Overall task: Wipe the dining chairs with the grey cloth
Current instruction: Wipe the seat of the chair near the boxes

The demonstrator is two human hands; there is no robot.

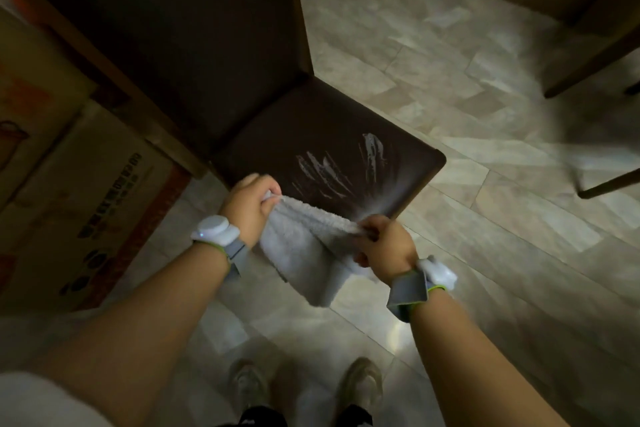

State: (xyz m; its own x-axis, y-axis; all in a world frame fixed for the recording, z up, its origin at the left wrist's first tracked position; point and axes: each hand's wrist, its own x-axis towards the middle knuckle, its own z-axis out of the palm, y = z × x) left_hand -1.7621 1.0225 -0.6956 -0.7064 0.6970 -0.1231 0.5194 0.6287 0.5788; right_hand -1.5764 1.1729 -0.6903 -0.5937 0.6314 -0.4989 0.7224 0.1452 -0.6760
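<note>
- Left hand (250, 207) and right hand (388, 246) each grip an end of the grey cloth (311, 246), stretched between them.
- Dining chair (332, 149) at twelve o'clock, wet streaks on its seat.
- Cardboard box (86, 205) at nine o'clock.

Boxes (69, 184) apparently crowding chair's (329, 149) left

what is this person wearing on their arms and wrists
Both forearms are bare, with no sleeves reaching them. Each wrist carries a grey strap with a thin lime-green edge and a white rounded device: the left wrist device shows a small lit dot, the right wrist device looks blurred. The left hand and right hand wear no gloves.
</note>
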